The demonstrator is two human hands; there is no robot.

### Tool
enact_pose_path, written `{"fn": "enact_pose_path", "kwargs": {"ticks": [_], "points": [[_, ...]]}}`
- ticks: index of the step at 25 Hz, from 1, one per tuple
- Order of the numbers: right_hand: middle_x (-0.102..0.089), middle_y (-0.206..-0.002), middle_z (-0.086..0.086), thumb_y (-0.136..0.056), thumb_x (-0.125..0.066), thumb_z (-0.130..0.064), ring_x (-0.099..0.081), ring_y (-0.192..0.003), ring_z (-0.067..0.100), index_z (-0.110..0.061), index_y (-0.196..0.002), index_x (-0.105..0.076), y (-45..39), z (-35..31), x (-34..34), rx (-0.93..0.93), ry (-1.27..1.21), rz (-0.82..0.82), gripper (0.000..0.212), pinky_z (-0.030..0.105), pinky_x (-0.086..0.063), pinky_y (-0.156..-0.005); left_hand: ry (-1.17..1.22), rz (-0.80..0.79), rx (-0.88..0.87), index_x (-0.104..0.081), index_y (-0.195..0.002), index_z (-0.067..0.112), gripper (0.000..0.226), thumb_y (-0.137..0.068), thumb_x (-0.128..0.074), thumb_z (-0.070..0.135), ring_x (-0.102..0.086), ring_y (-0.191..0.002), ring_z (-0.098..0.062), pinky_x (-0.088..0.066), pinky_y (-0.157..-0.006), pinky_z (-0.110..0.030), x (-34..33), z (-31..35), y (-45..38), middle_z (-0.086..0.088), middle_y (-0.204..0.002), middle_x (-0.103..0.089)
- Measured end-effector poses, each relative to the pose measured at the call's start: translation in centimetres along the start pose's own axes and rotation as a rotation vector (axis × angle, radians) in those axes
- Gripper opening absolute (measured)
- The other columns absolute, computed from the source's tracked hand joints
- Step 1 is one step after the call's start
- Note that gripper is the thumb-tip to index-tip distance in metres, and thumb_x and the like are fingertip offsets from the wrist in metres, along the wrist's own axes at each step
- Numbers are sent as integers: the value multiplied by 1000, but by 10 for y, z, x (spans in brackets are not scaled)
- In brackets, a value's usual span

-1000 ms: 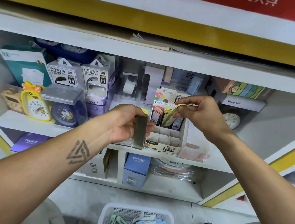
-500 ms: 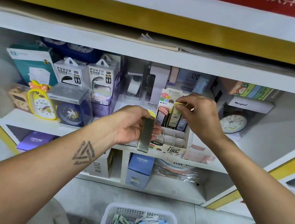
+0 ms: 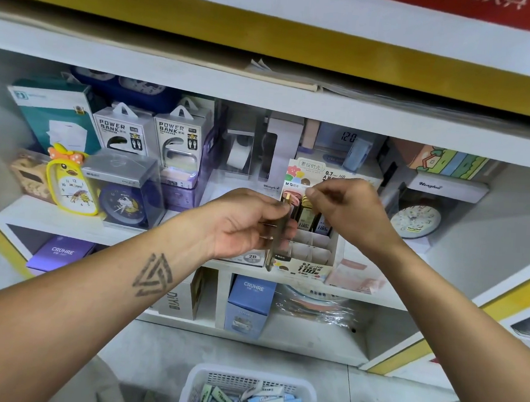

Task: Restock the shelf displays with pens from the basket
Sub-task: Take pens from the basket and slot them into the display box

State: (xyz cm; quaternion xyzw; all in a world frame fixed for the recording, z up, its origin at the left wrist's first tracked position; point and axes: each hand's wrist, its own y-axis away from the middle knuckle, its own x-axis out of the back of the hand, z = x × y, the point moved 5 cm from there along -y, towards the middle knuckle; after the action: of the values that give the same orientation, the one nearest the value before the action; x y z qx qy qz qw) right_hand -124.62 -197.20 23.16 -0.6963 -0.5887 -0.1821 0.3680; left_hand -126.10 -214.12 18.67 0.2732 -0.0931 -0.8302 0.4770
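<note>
Left: yellow duck clock [image 3: 72, 182] and power bank boxes [image 3: 150, 134] crowd the left stretch of the shelf [image 3: 49, 220], no room there. My left hand [image 3: 239, 222] is curled round a stack of slim olive pen packs [image 3: 276, 233], held upright just near of the display box [image 3: 308, 261]. Display box sits at the shelf's near edge; far row holds packs, the nearer cells are open. My right hand [image 3: 349, 206] is over that far row, fingertips pinched together at the pack tops; can't tell if they clamp anything. A clock [image 3: 416, 220] sits right of the box. Basket [image 3: 251, 396] with more packs is on the floor, near, between my arms. Versus half a second ago: the yellow-green pack my right hand held is down in the far row, and the left hand is closer to the box.
</note>
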Motion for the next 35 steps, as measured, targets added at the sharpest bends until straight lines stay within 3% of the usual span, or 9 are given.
{"fn": "enact_pose_path", "kwargs": {"ticks": [2, 5, 8, 10, 12, 17, 25, 30, 35], "points": [[-69, -67, 10, -90, -72, -38, -55, -51, 18, -13, -85, -75, 5, -2, -9, -171, -321, -160, 25, 28, -45, -46, -113, 29, -73, -68, -112, -4, 26, -86, -69, 2, -68, -79, -22, -57, -73, -35, -2, -2, -1, -15, -90, -69], [-68, -67, 13, -87, -76, -14, -58, -50, 17, -3, -94, -71, 11, -4, -12, -234, -420, -216, 14, 23, -47, -46, -200, 73, -155, -72, -103, 1, 28, -76, -77, -5, -71, -81, -21, -58, -72, -30, -8, -5, -4, -12, -85, -74], [-70, -68, 10, -87, -74, -3, -63, -51, 14, -4, -95, -69, 9, 0, 6, -205, -286, -118, 10, 27, -54, -53, -424, 172, -347, -73, -104, 8, 24, -82, -75, -1, -71, -92, -20, -57, -85, -26, -12, 6, -9, -8, -101, -76], [-72, -72, 10, -87, -74, -4, -68, -56, 17, -8, -94, -69, 7, 3, 23, -148, -176, -8, 9, 30, -59, -59, -920, 300, -606, -73, -113, 15, 26, -90, -64, 5, -66, -96, -12, -50, -84, -14, -14, 21, -8, 2, -110, -72], [-72, -75, 6, -87, -75, -6, -70, -61, 16, -13, -91, -69, 7, 4, 32, -77, -91, 79, 10, 31, -61, -63, -1262, 324, -792, -68, -122, 16, 35, -91, -56, 7, -58, -109, -14, -48, -91, -23, -19, 26, -7, 3, -120, -65], [-67, -81, -9, -89, -73, -16, -66, -73, 13, -20, -98, -68, 7, 3, 27, 81, 162, 144, 11, 36, -59, -73, -1636, 232, -765, -43, -147, 14, 62, -87, -54, 3, -31, -140, -18, -35, -113, -32, -21, 12, -19, 2, -152, -38], [-68, -73, 6, -86, -74, -9, -60, -64, 23, -9, -93, -66, 11, -2, 15, 352, 363, 163, 11, 35, -49, -59, -1740, 254, -665, -29, -153, 18, 83, -78, -61, 3, -23, -140, -19, -36, -108, -34, -21, 8, -24, 3, -150, -22], [-69, -96, 12, -90, -63, 0, -65, -82, 31, -3, -101, -76, 9, 3, 2, 373, 506, 31, 17, 42, -54, -72, -1711, 247, -657, -30, -153, 19, 80, -80, -59, 2, -23, -141, -18, -34, -108, -32, -20, 11, -22, 4, -152, -23], [-61, -107, 9, -94, -56, -4, -63, -89, 35, -9, -112, -74, 18, -7, -3, 286, 534, 13, 26, 45, -53, -73, -1603, 272, -818, -54, -133, 13, 53, -81, -56, 2, -47, -119, -19, -42, -85, -26, -11, 20, 1, 3, -132, -43]]}}
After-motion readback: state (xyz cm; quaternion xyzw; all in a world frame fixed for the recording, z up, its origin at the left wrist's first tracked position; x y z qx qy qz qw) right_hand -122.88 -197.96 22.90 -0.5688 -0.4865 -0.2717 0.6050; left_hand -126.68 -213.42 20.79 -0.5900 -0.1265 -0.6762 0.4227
